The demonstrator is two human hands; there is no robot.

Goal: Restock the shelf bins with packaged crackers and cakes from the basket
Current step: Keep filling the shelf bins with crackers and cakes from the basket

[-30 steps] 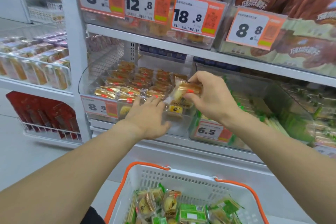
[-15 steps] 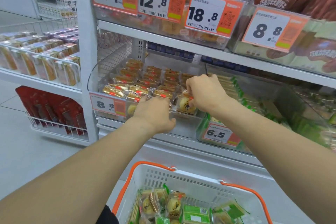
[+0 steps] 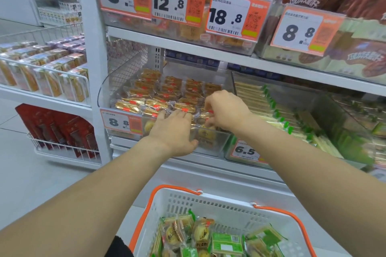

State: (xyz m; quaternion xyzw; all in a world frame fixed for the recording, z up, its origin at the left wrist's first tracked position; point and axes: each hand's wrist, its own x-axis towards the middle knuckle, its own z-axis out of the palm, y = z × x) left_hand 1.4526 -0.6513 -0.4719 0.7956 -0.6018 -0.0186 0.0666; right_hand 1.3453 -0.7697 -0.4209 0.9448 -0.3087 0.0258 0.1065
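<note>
Head view, left hand [image 3: 174,131]: I see its fingers straight, pressing the wrapped cakes [image 3: 146,104] at the front of the clear bin [image 3: 108,92].
Right hand [image 3: 224,110]: just beside the left, fingers curled down onto a cake packet [image 3: 205,131] at the bin's front corner.
Basket [image 3: 208,204]: below both hands, white with orange handles, holding green cracker packs [image 3: 227,243] and more cakes.

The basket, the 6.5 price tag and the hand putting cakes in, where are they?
basket [image 3: 208,204], head view, on its white back wall.
6.5 price tag [image 3: 244,150], head view, on the printed number.
right hand [image 3: 226,110], head view, on the back of the hand.
</note>
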